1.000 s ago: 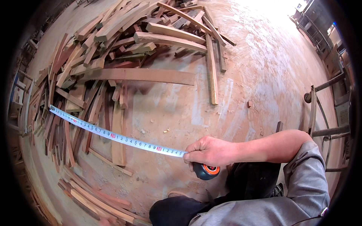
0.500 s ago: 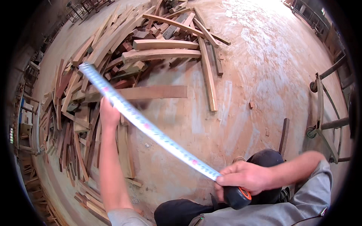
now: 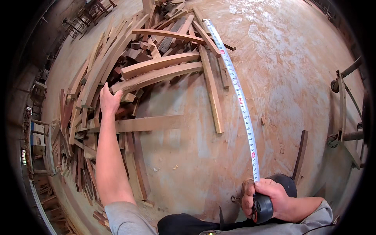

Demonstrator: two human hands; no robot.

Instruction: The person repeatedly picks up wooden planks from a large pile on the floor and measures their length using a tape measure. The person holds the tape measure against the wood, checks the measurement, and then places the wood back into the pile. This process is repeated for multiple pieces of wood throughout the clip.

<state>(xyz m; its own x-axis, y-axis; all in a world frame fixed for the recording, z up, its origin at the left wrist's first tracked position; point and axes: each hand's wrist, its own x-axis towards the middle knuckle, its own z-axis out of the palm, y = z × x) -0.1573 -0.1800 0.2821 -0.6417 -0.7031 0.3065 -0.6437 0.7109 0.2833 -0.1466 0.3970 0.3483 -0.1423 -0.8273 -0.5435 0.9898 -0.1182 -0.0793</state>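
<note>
A: Any packages, labels, signs or screens here?

B: None that I can make out. The far left rim is too small and blurred to tell.

A: So 0 in clear view?

B: Yes, 0.

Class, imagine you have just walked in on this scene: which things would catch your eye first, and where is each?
A long white tape measure runs from its black case in the right hand, at bottom right, up across the bare floor. A jumbled pile of wooden slats and planks fills the upper left. The left hand touches a curved plank at the pile's edge.
</note>
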